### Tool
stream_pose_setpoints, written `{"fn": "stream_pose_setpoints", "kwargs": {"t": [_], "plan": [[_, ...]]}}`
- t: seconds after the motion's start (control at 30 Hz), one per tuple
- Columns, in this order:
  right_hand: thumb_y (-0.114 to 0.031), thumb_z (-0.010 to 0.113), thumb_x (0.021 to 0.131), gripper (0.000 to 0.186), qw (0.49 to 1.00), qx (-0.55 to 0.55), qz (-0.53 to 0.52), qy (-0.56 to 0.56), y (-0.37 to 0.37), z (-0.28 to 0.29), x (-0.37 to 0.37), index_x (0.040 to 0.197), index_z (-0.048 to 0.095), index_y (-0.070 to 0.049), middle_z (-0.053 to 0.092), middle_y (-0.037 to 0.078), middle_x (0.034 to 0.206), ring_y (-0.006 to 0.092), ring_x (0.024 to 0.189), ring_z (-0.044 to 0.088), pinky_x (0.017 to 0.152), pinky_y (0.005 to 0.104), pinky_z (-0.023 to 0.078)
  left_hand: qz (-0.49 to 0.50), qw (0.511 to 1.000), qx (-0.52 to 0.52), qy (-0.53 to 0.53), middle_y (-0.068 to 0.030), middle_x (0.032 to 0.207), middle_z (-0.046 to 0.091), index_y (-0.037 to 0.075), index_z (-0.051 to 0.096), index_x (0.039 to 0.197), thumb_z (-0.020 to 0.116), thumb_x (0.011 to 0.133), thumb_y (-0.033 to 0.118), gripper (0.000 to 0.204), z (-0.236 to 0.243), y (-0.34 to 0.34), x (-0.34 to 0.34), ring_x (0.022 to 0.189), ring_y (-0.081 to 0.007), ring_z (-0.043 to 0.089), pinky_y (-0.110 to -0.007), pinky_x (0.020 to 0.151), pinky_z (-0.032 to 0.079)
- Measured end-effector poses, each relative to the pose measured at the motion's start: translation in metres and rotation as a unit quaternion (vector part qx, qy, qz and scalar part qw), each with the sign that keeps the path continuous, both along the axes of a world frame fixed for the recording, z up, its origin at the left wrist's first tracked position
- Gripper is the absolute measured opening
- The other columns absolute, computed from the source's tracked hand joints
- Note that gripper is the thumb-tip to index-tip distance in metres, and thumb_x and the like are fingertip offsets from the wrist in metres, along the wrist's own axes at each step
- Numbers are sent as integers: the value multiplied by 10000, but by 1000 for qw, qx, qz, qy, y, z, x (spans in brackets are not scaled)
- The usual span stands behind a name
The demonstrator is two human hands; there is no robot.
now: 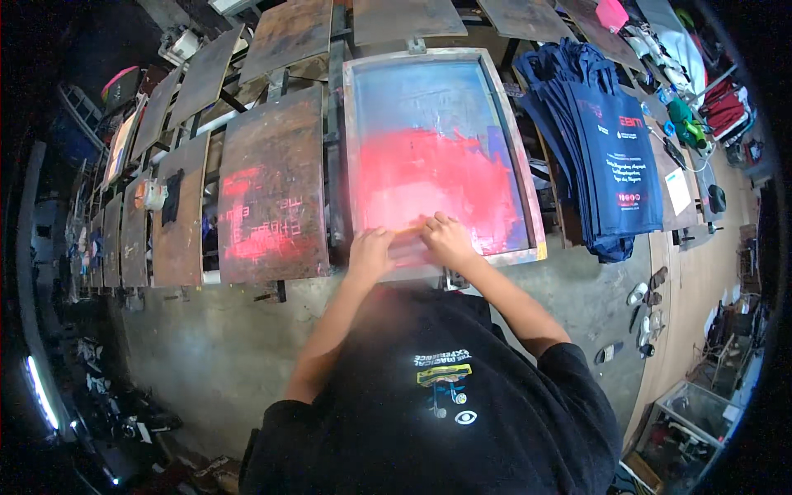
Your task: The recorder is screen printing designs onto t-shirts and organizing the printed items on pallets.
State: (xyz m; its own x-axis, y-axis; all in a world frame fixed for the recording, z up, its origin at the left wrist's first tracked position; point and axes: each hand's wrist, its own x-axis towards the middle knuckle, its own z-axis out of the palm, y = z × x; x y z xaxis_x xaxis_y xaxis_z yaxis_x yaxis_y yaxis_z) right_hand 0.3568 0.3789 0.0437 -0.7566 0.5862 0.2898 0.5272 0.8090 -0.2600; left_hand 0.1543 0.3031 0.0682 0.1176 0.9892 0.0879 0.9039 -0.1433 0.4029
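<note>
A framed printing screen [502, 107] lies on a board in front of me, its blue mesh smeared with bright pink ink [425, 169] over the middle and lower part. At the near end of the mesh, both hands grip a squeegee, whose narrow orange-brown edge [404, 230] shows between them. My left hand [373, 251] is closed round its left end. Bent over its right end are the fingers of my right hand [448, 238]. Most of the squeegee is hidden under my fingers.
Left of the screen is a brown board [272, 177] with pink ink marks, one of several in a row. A stack of navy tote bags [606, 157] with printing lies to the right. Several shoes [648, 318] are on the floor at right, near a glass case [685, 421].
</note>
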Motion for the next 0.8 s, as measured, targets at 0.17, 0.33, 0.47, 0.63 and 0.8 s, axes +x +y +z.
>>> {"fn": "stream_pose_setpoints", "kwargs": {"t": [0.17,0.33,0.47,0.63,0.8], "plan": [[-205,741,654,198,995,-36,14,-93,9,-2,-2,770,682,-55,667,127,831,296,854,658,722,418,568,-31,994,-85,-56,-136,842,666,53,653,815,776,642,175,245,14,0,-9,819,-347,657,-446,712,514],[-175,646,764,83,984,-81,7,-160,53,27,-22,764,674,-96,657,100,846,295,818,658,685,433,553,-30,996,-74,33,-131,821,669,92,678,865,786,670,257,277,16,45,-33,823,-347,654,-472,725,502],[-173,627,787,115,992,49,-72,-91,77,14,-41,859,694,-113,666,82,949,257,971,629,709,386,567,3,996,84,35,-114,853,689,104,706,875,742,697,181,197,12,72,-33,875,-324,644,-456,778,483],[-169,645,752,97,996,66,-53,-27,29,-16,-29,816,659,-98,643,58,888,236,896,614,718,370,546,7,997,72,40,-115,832,678,76,679,798,770,614,166,224,-18,33,-27,813,-327,651,-464,727,495],[-148,669,677,106,997,-31,13,-73,-2,2,-2,769,659,-97,633,70,836,251,876,614,724,378,544,-18,999,-3,-51,-128,788,669,94,701,773,722,641,177,158,3,-15,-9,767,-335,658,-436,714,525]]}}
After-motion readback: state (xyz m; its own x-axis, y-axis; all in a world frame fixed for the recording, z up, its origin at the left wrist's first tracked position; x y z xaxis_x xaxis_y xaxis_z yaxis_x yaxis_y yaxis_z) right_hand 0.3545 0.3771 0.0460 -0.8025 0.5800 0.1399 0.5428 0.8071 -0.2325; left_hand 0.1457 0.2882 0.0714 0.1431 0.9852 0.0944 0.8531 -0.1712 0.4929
